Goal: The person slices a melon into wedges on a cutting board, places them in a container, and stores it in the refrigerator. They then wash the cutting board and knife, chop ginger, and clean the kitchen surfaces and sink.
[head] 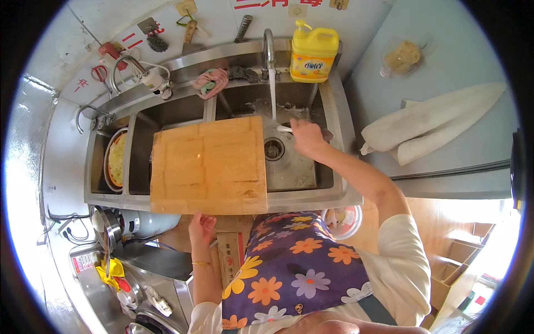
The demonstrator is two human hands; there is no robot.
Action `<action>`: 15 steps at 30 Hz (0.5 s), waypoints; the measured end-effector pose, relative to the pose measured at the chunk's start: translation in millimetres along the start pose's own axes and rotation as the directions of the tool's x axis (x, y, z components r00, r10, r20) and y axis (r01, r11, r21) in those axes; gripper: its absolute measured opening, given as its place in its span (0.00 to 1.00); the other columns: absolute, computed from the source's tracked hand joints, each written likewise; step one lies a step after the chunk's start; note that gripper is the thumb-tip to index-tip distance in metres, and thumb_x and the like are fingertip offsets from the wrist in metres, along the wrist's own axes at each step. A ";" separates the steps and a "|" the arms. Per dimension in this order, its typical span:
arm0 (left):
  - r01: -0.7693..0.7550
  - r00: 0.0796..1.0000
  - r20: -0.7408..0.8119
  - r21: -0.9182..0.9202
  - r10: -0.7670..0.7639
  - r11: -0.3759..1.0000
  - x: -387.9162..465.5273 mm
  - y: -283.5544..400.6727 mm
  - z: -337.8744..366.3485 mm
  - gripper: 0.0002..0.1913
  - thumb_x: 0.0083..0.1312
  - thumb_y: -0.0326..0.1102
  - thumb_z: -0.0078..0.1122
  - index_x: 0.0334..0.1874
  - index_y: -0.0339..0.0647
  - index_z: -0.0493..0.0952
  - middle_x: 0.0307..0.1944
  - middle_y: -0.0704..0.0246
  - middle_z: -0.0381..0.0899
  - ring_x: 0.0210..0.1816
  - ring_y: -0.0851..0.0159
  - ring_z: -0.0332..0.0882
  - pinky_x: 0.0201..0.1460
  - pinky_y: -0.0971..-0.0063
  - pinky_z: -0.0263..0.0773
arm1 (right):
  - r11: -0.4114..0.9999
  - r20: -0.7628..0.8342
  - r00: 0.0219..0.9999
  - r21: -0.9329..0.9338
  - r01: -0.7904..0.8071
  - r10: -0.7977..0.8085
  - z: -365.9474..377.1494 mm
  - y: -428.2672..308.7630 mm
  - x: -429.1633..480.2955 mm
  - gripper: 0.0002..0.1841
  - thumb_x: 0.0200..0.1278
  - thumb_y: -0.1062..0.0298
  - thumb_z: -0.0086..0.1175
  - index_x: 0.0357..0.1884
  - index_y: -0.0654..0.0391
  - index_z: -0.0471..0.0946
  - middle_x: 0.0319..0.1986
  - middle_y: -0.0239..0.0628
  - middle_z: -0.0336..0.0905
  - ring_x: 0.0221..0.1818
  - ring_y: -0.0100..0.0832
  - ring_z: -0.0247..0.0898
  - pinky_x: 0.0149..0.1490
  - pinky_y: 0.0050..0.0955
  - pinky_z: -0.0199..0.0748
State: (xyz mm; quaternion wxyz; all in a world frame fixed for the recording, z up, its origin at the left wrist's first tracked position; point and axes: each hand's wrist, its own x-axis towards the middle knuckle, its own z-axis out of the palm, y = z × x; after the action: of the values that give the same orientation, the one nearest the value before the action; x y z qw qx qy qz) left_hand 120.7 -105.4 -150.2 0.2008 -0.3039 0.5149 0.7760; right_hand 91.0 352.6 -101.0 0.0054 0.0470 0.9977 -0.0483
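A wooden cutting board lies across the sink divider and the near rim, covering parts of two basins. My right hand, over the right basin, is closed around what looks like a kitchen knife. Its shiny metal part points left toward the falling water; most of the grip is hidden by my fingers. From the tall faucet water runs into the right basin, beside the board. Below the board's near edge is my left hand, fingers loosely bent and holding nothing; contact with the board is unclear.
Behind the right basin stands a yellow detergent jug. A pink cloth and a dark rag lie on the back ledge. The left basin holds a bowl of pale shredded food. A white towel hangs at right.
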 end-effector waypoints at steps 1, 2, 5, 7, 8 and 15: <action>-0.135 0.991 0.000 0.126 0.136 0.983 6.5 8.1 -4.6 0.11 0.65 0.42 0.57 0.34 0.41 0.74 0.25 0.72 0.74 0.30 0.68 0.74 0.35 0.72 0.74 | 0.996 0.048 0.997 0.065 -0.063 0.060 -3.5 5.9 -3.3 0.15 0.44 0.70 0.57 0.37 0.63 0.74 0.27 0.43 0.76 0.30 0.36 0.75 0.33 0.33 0.73; -0.236 0.968 -0.018 0.274 0.250 0.932 13.1 17.0 -11.7 0.11 0.65 0.42 0.57 0.34 0.42 0.74 0.25 0.73 0.74 0.28 0.71 0.73 0.31 0.76 0.72 | 0.917 0.162 0.969 0.324 -0.232 0.188 -5.4 10.6 -8.2 0.12 0.44 0.70 0.57 0.33 0.62 0.74 0.26 0.41 0.75 0.28 0.34 0.74 0.32 0.31 0.71; -0.420 0.830 -0.150 0.467 0.538 0.778 51.3 58.3 -32.5 0.11 0.63 0.38 0.59 0.37 0.37 0.72 0.32 0.68 0.73 0.34 0.67 0.73 0.39 0.73 0.73 | 0.223 0.544 0.804 0.775 -0.591 0.240 -1.5 18.4 -23.3 0.05 0.46 0.70 0.55 0.25 0.59 0.74 0.21 0.36 0.73 0.23 0.27 0.69 0.29 0.27 0.65; -0.458 0.659 -0.107 0.727 0.744 0.511 73.2 79.5 -43.2 0.17 0.63 0.40 0.60 0.45 0.33 0.72 0.39 0.61 0.75 0.40 0.59 0.75 0.44 0.69 0.72 | -0.371 0.677 0.724 0.711 -0.597 0.133 12.7 11.4 -35.7 0.04 0.48 0.70 0.53 0.22 0.58 0.73 0.20 0.33 0.72 0.22 0.25 0.66 0.27 0.26 0.61; -0.365 0.595 -0.034 0.879 0.803 0.308 81.4 90.6 -47.7 0.20 0.63 0.41 0.60 0.49 0.32 0.71 0.43 0.58 0.76 0.43 0.55 0.75 0.48 0.66 0.71 | -0.446 0.669 0.734 0.696 -0.562 0.118 22.4 4.8 -41.8 0.04 0.50 0.69 0.56 0.24 0.58 0.74 0.21 0.32 0.74 0.22 0.25 0.67 0.26 0.25 0.61; -0.087 0.797 0.061 0.996 0.601 0.014 138.3 156.9 -48.2 0.33 0.65 0.54 0.52 0.56 0.26 0.68 0.50 0.46 0.75 0.54 0.44 0.71 0.61 0.57 0.63 | -0.791 0.699 0.709 0.379 -0.479 -0.094 72.6 -59.1 -38.6 0.06 0.56 0.71 0.52 0.31 0.63 0.72 0.28 0.41 0.76 0.30 0.37 0.75 0.42 0.34 0.77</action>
State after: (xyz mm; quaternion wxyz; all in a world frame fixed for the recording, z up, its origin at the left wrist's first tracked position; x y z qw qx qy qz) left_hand -66.1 -211.0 -151.5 0.0410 -0.0993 0.9770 0.1845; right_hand 124.3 283.3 -167.1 0.1391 0.3544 0.2186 -0.8985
